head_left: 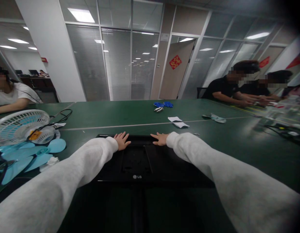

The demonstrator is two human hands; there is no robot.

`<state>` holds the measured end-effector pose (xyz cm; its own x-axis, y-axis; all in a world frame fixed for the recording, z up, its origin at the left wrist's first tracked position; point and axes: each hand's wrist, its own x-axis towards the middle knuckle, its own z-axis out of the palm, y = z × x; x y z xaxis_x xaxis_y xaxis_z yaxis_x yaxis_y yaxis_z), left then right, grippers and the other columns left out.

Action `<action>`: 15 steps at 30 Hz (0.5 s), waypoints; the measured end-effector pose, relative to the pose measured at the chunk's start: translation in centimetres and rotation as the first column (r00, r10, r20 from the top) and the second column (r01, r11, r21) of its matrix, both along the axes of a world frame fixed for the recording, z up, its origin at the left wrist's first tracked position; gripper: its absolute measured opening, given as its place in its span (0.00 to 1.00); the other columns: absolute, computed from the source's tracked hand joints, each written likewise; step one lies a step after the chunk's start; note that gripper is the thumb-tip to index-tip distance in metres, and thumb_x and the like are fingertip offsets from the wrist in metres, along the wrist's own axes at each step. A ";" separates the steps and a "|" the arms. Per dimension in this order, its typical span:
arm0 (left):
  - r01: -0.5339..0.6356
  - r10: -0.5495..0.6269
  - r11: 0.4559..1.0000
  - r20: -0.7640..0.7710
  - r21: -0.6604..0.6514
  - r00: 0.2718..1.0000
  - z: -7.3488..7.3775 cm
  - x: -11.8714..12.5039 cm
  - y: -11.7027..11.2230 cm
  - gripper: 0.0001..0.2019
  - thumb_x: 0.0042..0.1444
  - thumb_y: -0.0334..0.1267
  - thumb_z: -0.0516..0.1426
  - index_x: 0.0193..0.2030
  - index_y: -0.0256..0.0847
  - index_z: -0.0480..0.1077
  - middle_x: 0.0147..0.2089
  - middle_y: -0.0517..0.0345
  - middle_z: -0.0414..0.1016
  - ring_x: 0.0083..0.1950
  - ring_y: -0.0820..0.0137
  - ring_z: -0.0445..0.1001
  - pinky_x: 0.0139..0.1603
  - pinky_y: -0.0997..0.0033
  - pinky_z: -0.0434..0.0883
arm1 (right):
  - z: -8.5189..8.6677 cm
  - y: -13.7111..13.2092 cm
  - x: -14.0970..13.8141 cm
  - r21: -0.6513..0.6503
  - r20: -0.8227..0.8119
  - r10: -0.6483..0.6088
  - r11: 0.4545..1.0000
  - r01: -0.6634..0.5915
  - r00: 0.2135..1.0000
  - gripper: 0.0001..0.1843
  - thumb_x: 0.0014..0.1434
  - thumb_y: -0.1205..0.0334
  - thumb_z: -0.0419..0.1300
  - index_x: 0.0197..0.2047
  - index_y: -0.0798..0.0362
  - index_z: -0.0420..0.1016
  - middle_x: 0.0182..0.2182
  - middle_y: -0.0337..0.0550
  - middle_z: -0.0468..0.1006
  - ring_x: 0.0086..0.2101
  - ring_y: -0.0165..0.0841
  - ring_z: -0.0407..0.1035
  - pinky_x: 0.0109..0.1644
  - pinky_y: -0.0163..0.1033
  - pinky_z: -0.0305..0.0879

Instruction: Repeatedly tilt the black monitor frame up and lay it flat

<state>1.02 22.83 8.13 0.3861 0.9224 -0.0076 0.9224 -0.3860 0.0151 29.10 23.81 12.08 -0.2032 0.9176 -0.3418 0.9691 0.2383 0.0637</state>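
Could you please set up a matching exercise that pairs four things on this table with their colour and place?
Things:
1. monitor
2. fan blade
3. fan grille
4. paper slips

Descriptions:
A. light blue, lying flat at the left
B. black, face down, with the left hand and right hand resting open on its far edge
C. white and flat, beyond the right hand
D. white, round and ribbed, at the left edge

Pairs: 1-B, 2-A, 3-D, 4-C
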 end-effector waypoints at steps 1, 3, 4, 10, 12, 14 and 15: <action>-0.001 0.001 1.000 0.008 0.005 1.000 -0.5 0.2 -0.3 0.24 0.62 0.47 0.53 0.63 0.42 0.57 0.66 0.48 0.54 0.64 0.54 0.57 0.62 0.42 0.56 | 0.3 0.1 -0.4 0.009 -0.001 0.008 1.000 -0.008 1.000 0.23 0.61 0.52 0.56 0.57 0.53 0.63 0.55 0.49 0.65 0.51 0.39 0.63 0.53 0.53 0.63; 0.003 -0.003 1.000 0.022 0.008 1.000 -1.3 0.2 -0.6 0.25 0.62 0.47 0.53 0.63 0.42 0.56 0.67 0.48 0.53 0.65 0.54 0.56 0.63 0.42 0.55 | 0.8 0.4 -1.5 0.036 -0.021 0.041 0.999 -0.040 0.999 0.24 0.61 0.53 0.56 0.57 0.53 0.63 0.56 0.49 0.64 0.52 0.40 0.63 0.54 0.54 0.62; 0.009 -0.009 1.000 0.028 0.007 1.000 -1.4 0.2 -0.5 0.25 0.62 0.47 0.53 0.63 0.42 0.56 0.67 0.48 0.53 0.65 0.54 0.56 0.63 0.42 0.54 | 0.9 0.6 -2.3 0.056 -0.040 0.067 0.996 -0.065 0.997 0.24 0.61 0.52 0.56 0.58 0.53 0.63 0.56 0.49 0.63 0.52 0.40 0.62 0.55 0.54 0.61; 0.032 -0.034 0.999 0.076 0.027 0.996 -0.3 0.0 0.1 0.25 0.62 0.48 0.53 0.63 0.42 0.56 0.67 0.48 0.52 0.66 0.54 0.55 0.63 0.42 0.53 | -1.3 -0.7 -6.5 0.167 -0.165 0.220 0.967 -0.192 0.961 0.25 0.61 0.52 0.55 0.59 0.52 0.62 0.58 0.49 0.61 0.54 0.41 0.60 0.56 0.56 0.59; 0.050 -0.057 0.997 0.108 0.067 0.993 0.4 0.2 0.2 0.26 0.62 0.48 0.53 0.64 0.42 0.55 0.69 0.48 0.49 0.67 0.53 0.52 0.64 0.41 0.51 | -2.3 -1.6 -7.0 0.193 -0.185 0.229 0.962 -0.193 0.956 0.26 0.61 0.52 0.55 0.60 0.52 0.61 0.59 0.50 0.60 0.56 0.42 0.59 0.58 0.57 0.57; 0.071 -0.084 0.992 0.136 0.101 0.987 0.9 0.6 0.0 0.27 0.63 0.48 0.52 0.66 0.43 0.52 0.70 0.48 0.45 0.68 0.52 0.49 0.65 0.40 0.48 | -2.9 -2.2 -7.1 0.210 -0.198 0.228 0.960 -0.186 0.953 0.27 0.61 0.51 0.55 0.61 0.51 0.59 0.61 0.50 0.57 0.58 0.44 0.56 0.59 0.59 0.53; 0.085 -0.100 0.991 0.143 0.105 0.985 1.0 0.8 -0.2 0.27 0.63 0.47 0.52 0.66 0.43 0.51 0.70 0.49 0.44 0.68 0.52 0.49 0.65 0.40 0.48 | -3.0 -2.4 -7.1 0.214 -0.202 0.224 0.960 -0.181 0.953 0.28 0.61 0.51 0.55 0.62 0.51 0.59 0.62 0.50 0.56 0.58 0.45 0.54 0.60 0.60 0.52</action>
